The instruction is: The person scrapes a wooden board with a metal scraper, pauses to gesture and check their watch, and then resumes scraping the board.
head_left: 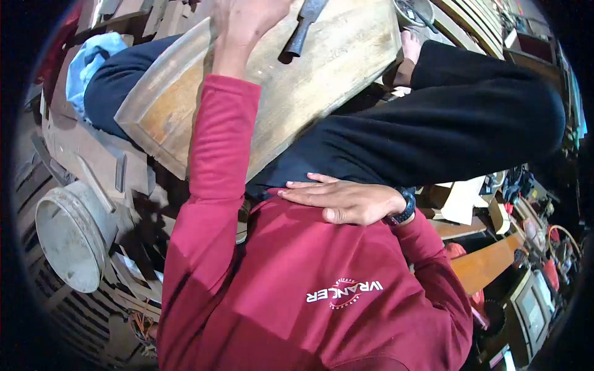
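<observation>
My left hand [247, 18] reaches over a thick pale wooden board [328, 74] that lies across my legs. The top edge of the view cuts off its fingers, so what they hold or touch is hidden. Just to the right of that hand, a dark metal blade with a tapered socket end [302, 32], like a chisel without a handle, rests on the board; its far end is out of view. My right hand [349, 201], with a dark watch at the wrist, lies flat on my red shirt at the belly, fingers stretched out and holding nothing.
A whitish plastic bucket [74, 238] lies tipped on the slatted floor at left, among wood offcuts. A light blue cloth [93, 65] is by my left knee. A round container [416, 11] stands beyond my bare foot. At right are an orange-brown board [489, 263] and cluttered items.
</observation>
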`<state>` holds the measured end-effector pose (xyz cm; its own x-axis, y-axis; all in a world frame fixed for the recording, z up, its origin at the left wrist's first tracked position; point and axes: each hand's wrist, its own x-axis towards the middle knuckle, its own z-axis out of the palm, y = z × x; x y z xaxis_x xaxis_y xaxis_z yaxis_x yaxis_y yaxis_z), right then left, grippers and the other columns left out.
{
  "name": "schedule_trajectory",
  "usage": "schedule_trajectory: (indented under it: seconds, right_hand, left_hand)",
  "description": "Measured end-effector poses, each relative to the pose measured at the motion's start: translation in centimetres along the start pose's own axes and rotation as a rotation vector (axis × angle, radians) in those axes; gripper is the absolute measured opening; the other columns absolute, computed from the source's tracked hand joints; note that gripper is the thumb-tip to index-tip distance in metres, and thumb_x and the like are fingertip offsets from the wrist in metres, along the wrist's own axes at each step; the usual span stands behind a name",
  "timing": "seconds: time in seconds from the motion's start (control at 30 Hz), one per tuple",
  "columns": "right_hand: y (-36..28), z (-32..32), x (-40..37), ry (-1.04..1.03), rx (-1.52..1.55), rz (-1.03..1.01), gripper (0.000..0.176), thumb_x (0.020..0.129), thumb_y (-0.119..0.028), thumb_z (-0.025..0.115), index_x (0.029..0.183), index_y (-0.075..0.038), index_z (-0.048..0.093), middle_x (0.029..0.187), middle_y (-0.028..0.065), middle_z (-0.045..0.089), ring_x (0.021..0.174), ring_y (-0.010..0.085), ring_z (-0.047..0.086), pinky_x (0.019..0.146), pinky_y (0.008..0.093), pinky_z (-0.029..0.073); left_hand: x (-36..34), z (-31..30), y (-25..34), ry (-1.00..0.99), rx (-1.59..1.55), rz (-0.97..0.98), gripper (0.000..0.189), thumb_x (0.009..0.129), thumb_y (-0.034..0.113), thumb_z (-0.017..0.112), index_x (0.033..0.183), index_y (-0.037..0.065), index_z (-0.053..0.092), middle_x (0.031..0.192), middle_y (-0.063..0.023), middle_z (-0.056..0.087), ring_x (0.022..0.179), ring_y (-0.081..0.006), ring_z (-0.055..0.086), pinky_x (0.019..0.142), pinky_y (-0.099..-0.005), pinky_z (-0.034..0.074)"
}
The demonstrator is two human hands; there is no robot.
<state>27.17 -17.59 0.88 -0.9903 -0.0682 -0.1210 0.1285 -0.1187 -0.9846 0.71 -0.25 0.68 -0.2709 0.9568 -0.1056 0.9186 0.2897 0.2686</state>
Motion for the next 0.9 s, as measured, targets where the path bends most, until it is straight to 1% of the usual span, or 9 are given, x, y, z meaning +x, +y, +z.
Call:
schedule_trajectory:
  seconds: [0.1, 0.17, 0.2, 0.3, 0.47, 0.63, 0.73, 0.8, 0.9]
  right_hand:
    - [0.3, 0.4, 0.1, 0.016, -0.012, -0.019, 0.079, 0.109, -0.059, 0.031, 0.166, -0.006, 0.02, 0.172, 0.0148, 0.023, 0.16, 0.0328, 0.016, 0.127, 0.0554, 0.007]
    - [-3.0, 1.3, 0.7, 0.13, -0.299, 0.041, 0.067, 0.106, -0.047, 0.049, 0.156, -0.002, 0.041, 0.163, 0.0178, 0.039, 0.155, 0.0355, 0.03, 0.126, 0.0535, 0.02]
    - [-4.4, 2.3, 1.0, 0.18, -0.508, 0.067, 0.061, 0.105, -0.042, 0.055, 0.15, 0.0, 0.049, 0.157, 0.0185, 0.049, 0.151, 0.0362, 0.038, 0.124, 0.0529, 0.026]
    - [-10.8, 2.3, -2.6, 0.727, -1.298, -0.221, 0.053, 0.093, -0.026, 0.059, 0.136, 0.004, 0.059, 0.14, 0.0229, 0.059, 0.141, 0.0389, 0.049, 0.121, 0.0495, 0.035]
    - [-8.7, -2.1, -12.3, 1.772, -1.515, 0.092, 0.062, 0.094, -0.026, 0.054, 0.15, 0.001, 0.045, 0.155, 0.0257, 0.042, 0.15, 0.0396, 0.035, 0.123, 0.0514, 0.028]
    - [-4.6, -4.4, -14.6, 1.685, -1.412, 0.052, 0.082, 0.087, -0.025, 0.057, 0.163, -0.004, 0.031, 0.169, 0.0283, 0.017, 0.157, 0.0491, 0.012, 0.127, 0.058, 0.012]
    - [-4.8, -4.8, -14.5, 1.679, -1.429, 0.107, 0.077, 0.087, -0.029, 0.061, 0.16, -0.014, 0.042, 0.169, 0.0276, 0.02, 0.154, 0.0533, 0.016, 0.125, 0.0619, 0.018]
    - [-6.3, -4.9, -12.3, 1.848, -1.576, 0.106, 0.066, 0.081, -0.027, 0.071, 0.144, -0.014, 0.059, 0.147, 0.0219, 0.046, 0.134, 0.0442, 0.044, 0.113, 0.057, 0.037]
    - [-5.0, -4.6, -10.8, 2.026, -1.48, 0.032, 0.045, 0.077, -0.022, 0.074, 0.121, -0.012, 0.066, 0.116, 0.0146, 0.055, 0.109, 0.0342, 0.052, 0.092, 0.0493, 0.043]
  left_hand:
    - [0.2, -0.3, 0.0, -0.022, 0.019, -0.012, 0.052, 0.093, 0.051, 0.065, 0.115, 0.004, 0.071, 0.111, -0.0233, 0.074, 0.108, -0.04, 0.07, 0.092, -0.052, 0.054]
    - [0.0, -0.7, 0.6, -0.056, 0.004, -0.065, 0.051, 0.092, 0.053, 0.067, 0.117, 0.009, 0.072, 0.113, -0.024, 0.073, 0.11, -0.0396, 0.069, 0.093, -0.0515, 0.054]
    - [0.9, 0.6, -1.0, -0.081, 0.037, 0.044, 0.078, 0.092, 0.073, 0.055, 0.134, 0.009, 0.066, 0.116, -0.0232, 0.073, 0.111, -0.0405, 0.07, 0.096, -0.052, 0.053]
    - [1.7, 2.3, -2.0, -0.025, 0.073, 0.102, 0.08, 0.094, 0.072, 0.051, 0.143, 0.01, 0.06, 0.13, -0.0231, 0.068, 0.122, -0.0399, 0.065, 0.102, -0.0496, 0.051]
    - [2.7, 2.7, -2.0, -0.031, 0.097, 0.067, 0.066, 0.097, 0.067, 0.05, 0.139, 0.018, 0.062, 0.125, -0.0212, 0.071, 0.12, -0.0423, 0.064, 0.098, -0.0542, 0.05]
    - [2.1, 1.8, -1.0, -0.026, 0.128, 0.04, 0.065, 0.098, 0.067, 0.048, 0.132, 0.013, 0.064, 0.123, -0.0235, 0.07, 0.118, -0.044, 0.064, 0.098, -0.0544, 0.05]
    - [2.0, 1.4, -0.6, -0.031, 0.178, 0.07, 0.065, 0.099, 0.067, 0.048, 0.133, 0.013, 0.064, 0.125, -0.0245, 0.069, 0.12, -0.0436, 0.064, 0.098, -0.0543, 0.05]
    - [1.7, 1.1, -0.5, -0.063, 0.206, 0.047, 0.066, 0.099, 0.066, 0.048, 0.135, 0.013, 0.063, 0.126, -0.0253, 0.068, 0.12, -0.0436, 0.063, 0.099, -0.054, 0.049]
    - [1.1, 0.9, -0.2, -0.025, 0.184, 0.035, 0.068, 0.1, 0.065, 0.049, 0.14, 0.013, 0.061, 0.126, -0.0256, 0.068, 0.12, -0.0435, 0.064, 0.1, -0.0532, 0.05]
